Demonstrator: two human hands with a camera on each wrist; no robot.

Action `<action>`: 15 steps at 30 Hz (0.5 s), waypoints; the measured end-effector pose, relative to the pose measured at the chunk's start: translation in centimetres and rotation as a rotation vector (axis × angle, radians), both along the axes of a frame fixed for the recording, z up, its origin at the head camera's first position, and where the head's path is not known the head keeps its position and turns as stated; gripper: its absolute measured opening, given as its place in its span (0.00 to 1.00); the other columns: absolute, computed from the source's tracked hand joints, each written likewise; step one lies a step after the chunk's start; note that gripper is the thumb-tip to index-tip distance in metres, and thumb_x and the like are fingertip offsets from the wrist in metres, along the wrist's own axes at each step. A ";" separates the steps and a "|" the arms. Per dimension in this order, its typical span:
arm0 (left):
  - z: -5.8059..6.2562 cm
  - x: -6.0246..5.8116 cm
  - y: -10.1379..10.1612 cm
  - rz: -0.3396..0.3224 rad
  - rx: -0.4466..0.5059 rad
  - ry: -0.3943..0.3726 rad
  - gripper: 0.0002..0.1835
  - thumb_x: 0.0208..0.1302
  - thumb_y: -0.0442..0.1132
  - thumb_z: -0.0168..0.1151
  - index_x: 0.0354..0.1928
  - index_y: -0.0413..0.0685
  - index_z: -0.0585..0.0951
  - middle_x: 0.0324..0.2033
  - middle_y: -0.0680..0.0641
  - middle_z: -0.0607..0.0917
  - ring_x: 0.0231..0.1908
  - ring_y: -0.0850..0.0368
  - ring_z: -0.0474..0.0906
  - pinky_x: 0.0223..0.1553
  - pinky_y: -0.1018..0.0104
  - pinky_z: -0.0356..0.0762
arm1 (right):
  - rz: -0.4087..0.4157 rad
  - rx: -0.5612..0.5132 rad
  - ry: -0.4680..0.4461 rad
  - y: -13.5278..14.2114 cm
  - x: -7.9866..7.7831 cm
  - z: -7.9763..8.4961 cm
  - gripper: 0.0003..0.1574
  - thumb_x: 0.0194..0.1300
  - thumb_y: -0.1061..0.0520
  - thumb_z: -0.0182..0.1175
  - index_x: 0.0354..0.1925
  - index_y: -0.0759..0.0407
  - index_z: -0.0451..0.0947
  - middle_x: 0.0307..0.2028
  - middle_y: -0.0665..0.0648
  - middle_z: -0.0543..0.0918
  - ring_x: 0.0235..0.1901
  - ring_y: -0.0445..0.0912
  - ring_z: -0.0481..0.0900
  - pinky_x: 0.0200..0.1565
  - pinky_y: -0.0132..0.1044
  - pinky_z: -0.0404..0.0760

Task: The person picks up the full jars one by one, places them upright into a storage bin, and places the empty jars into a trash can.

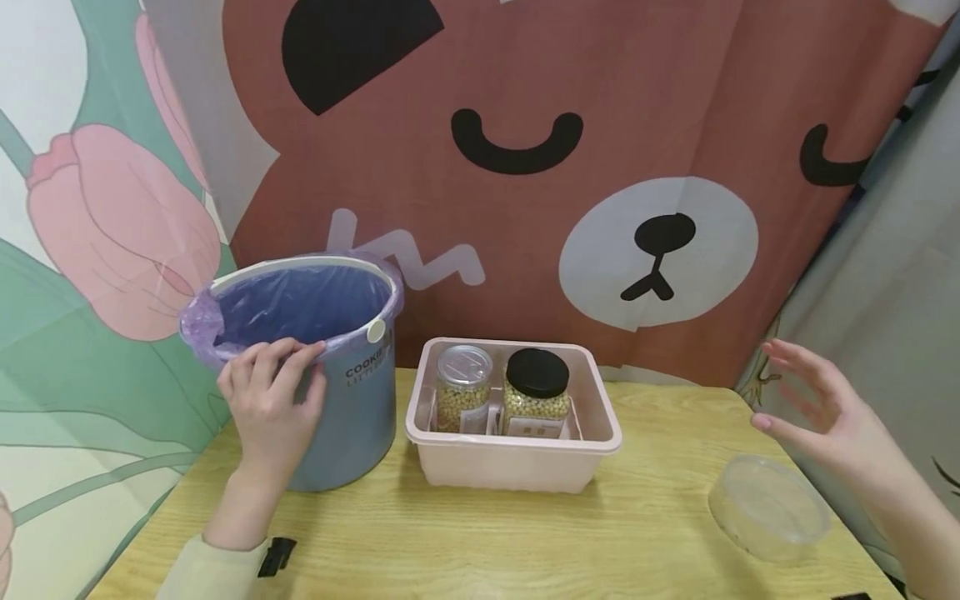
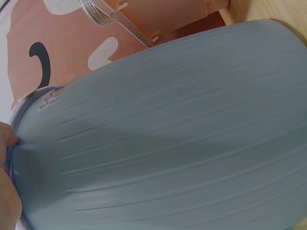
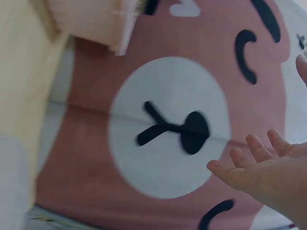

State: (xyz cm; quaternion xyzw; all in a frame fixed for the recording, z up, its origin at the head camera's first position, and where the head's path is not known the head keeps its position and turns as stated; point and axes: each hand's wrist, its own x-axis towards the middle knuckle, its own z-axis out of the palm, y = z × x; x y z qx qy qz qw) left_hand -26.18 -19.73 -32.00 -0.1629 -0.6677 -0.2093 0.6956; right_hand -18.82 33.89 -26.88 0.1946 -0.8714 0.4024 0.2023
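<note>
My left hand (image 1: 267, 404) grips the near rim of a blue trash bucket (image 1: 356, 425), fingers over the edge and thumb on the outer side. A purple plastic bag (image 1: 201, 323) lines the bucket and folds over its rim. In the left wrist view the ribbed bucket wall (image 2: 168, 129) fills most of the picture, and the thumb (image 2: 8, 135) shows at the rim. My right hand (image 1: 843, 425) is in the air at the right, fingers spread apart from the thumb and holding nothing. Below it a round clear plastic container (image 1: 768, 510) sits on the table.
Right of the bucket stands a pink plastic basin (image 1: 513, 467). In it are a silver-lidded jar (image 1: 463, 396) and a black-lidded jar (image 1: 537, 392), both with yellow kernels. The wooden table (image 1: 465, 542) backs onto a printed bear curtain (image 1: 510, 233).
</note>
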 end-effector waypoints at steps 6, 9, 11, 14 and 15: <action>0.1 -0.1 0.0 0.002 0.008 0.002 0.08 0.44 0.32 0.61 0.30 0.44 0.84 0.29 0.42 0.80 0.35 0.41 0.68 0.43 0.47 0.55 | -0.062 -0.003 -0.058 2.2 0.5 -3.9 0.52 0.52 0.73 0.57 0.68 0.51 0.44 0.65 0.46 0.53 0.59 0.25 0.53 0.50 0.13 0.58; 0.1 -0.1 0.0 0.002 0.010 0.003 0.08 0.44 0.32 0.61 0.29 0.44 0.84 0.29 0.42 0.80 0.35 0.41 0.68 0.43 0.47 0.55 | -0.120 -0.010 -0.157 3.3 0.8 -5.8 0.50 0.57 0.66 0.55 0.68 0.44 0.40 0.67 0.42 0.47 0.62 0.27 0.47 0.47 0.11 0.56; 0.1 -0.1 0.0 0.002 0.010 0.005 0.07 0.44 0.32 0.61 0.29 0.44 0.84 0.29 0.42 0.80 0.35 0.41 0.68 0.43 0.47 0.55 | -0.173 -0.009 -0.239 4.0 1.2 -7.1 0.49 0.61 0.60 0.54 0.68 0.39 0.37 0.67 0.38 0.42 0.64 0.30 0.41 0.45 0.09 0.54; 0.1 -0.1 0.0 0.001 0.008 0.002 0.07 0.45 0.32 0.61 0.29 0.44 0.84 0.29 0.42 0.80 0.35 0.41 0.68 0.43 0.47 0.55 | -0.236 -0.001 -0.314 5.0 1.4 -9.0 0.49 0.62 0.54 0.53 0.67 0.34 0.33 0.67 0.37 0.37 0.67 0.39 0.34 0.44 0.07 0.50; 0.1 -0.1 0.0 0.001 0.008 0.001 0.07 0.45 0.32 0.61 0.29 0.44 0.84 0.29 0.42 0.80 0.35 0.41 0.68 0.43 0.47 0.55 | -0.253 -0.002 -0.329 5.3 1.4 -9.6 0.50 0.61 0.53 0.54 0.67 0.34 0.32 0.68 0.39 0.35 0.68 0.47 0.34 0.51 0.11 0.52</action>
